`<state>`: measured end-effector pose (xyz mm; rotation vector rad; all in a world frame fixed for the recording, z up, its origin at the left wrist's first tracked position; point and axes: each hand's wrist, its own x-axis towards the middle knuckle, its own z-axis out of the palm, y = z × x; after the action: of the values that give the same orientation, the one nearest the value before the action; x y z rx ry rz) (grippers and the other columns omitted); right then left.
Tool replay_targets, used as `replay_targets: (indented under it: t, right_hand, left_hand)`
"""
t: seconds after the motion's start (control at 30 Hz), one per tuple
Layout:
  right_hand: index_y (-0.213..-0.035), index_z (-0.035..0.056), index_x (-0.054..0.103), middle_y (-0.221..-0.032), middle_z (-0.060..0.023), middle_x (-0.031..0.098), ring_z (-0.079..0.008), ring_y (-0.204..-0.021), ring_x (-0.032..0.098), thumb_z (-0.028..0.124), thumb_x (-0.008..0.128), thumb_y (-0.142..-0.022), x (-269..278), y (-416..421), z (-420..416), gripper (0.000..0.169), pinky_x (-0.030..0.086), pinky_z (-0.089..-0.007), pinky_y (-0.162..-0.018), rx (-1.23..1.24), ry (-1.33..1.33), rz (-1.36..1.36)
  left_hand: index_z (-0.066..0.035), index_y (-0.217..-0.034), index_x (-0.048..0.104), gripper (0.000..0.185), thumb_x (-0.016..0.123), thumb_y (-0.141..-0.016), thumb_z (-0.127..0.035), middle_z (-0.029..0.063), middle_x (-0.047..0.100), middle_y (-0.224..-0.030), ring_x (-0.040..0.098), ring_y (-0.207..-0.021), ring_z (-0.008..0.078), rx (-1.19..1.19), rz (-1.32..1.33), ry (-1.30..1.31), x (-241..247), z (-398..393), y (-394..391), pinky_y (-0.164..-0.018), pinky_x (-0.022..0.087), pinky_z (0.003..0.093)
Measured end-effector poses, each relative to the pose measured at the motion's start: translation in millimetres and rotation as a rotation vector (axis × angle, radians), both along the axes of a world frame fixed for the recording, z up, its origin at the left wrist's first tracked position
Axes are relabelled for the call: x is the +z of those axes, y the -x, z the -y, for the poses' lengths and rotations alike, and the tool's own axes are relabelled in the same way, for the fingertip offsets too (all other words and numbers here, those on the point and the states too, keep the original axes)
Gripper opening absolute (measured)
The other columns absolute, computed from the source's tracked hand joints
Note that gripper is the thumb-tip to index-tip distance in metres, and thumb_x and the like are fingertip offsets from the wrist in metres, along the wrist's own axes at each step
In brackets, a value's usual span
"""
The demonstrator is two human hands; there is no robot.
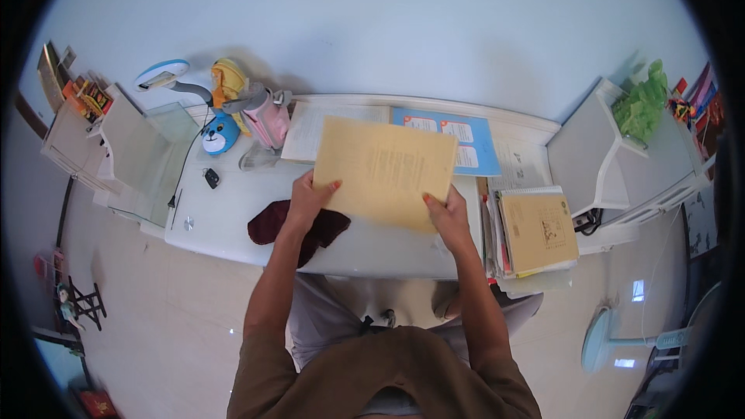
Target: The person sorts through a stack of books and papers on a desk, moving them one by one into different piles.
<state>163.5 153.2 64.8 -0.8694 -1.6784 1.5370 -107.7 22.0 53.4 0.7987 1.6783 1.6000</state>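
Between both hands I hold a tan paper-covered booklet [381, 166] above the white desk [221, 203]. My left hand [309, 198] pinches its left edge, thumb on top; my right hand [449, 215] grips the lower right corner the same way. Faint print marks the face turned up to me. Under my left wrist lies a dark maroon cloth [269, 224], partly hidden by the forearm. Behind the booklet are an open book [305, 122] with printed pages and a blue printed booklet [484, 138], both partly covered from view.
At the right edge sits a stack of notebooks and papers [538, 233]. A blue bear-faced desk lamp [220, 135], a pink-and-grey bag [270, 119] and a yellow bag [229, 78] stand back left. A car key [211, 178] lies nearby. White shelf units flank the desk; a fan [602, 340] is at right.
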Motion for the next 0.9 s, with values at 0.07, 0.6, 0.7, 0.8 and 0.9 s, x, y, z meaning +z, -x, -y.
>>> replay_targets:
  t: [0.07,0.6,0.7,0.8,0.9]
  right_hand:
    - [-0.122,-0.0032,0.056,-0.103,-0.0066,0.066,-0.0111,-0.090,0.059,0.006,0.060,-0.092,-10,42,-22,0.032,0.048,-0.0275,-0.078,-0.038,0.017,-0.095]
    - [-0.123,0.0010,0.057,-0.105,-0.0191,0.068,-0.0298,-0.093,0.067,0.010,0.071,-0.084,-54,199,-86,0.043,0.052,-0.0375,-0.082,-0.203,-0.279,0.270]
    - [-0.126,0.0017,0.057,-0.112,-0.0198,0.064,-0.0364,-0.097,0.063,0.011,0.072,-0.082,-69,206,-85,0.048,0.051,-0.0396,-0.084,-0.290,-0.428,0.287]
    - [-0.126,0.0014,0.057,-0.121,-0.0179,0.058,-0.0367,-0.107,0.056,0.014,0.072,-0.081,-59,209,-68,0.049,0.047,-0.0416,-0.089,-0.334,-0.555,0.523]
    - [-0.122,0.0001,0.059,-0.126,-0.0166,0.053,-0.0335,-0.115,0.048,0.019,0.071,-0.081,-58,206,-60,0.047,0.044,-0.0443,-0.093,-0.320,-0.802,0.667]
  left_hand:
    - [0.003,-0.111,0.064,0.030,0.072,-0.085,-0.008,0.0052,0.068,-0.093,0.063,-0.079,0.0105,0.075,-0.034,0.040,-6,-17,33,-0.072,0.052,0.0272]
    - [0.002,-0.112,0.067,0.033,0.062,-0.079,0.001,0.0167,0.068,-0.106,0.065,-0.097,0.0315,0.506,-0.837,0.076,-67,-47,130,-0.091,0.049,0.0375]
    - [0.001,-0.113,0.067,0.033,0.064,-0.081,-0.004,0.0190,0.067,-0.104,0.062,-0.100,0.0342,0.489,-0.998,0.115,-65,-44,124,-0.092,0.047,0.0414]
    - [-0.001,-0.114,0.067,0.033,0.065,-0.081,-0.007,0.0212,0.064,-0.103,0.059,-0.101,0.0362,0.505,-1.085,0.190,-66,-37,119,-0.092,0.046,0.0447]
    - [-0.003,-0.114,0.068,0.033,0.065,-0.082,-0.009,0.0236,0.061,-0.104,0.058,-0.100,0.0388,0.531,-1.087,0.173,-72,-36,117,-0.090,0.045,0.0477]
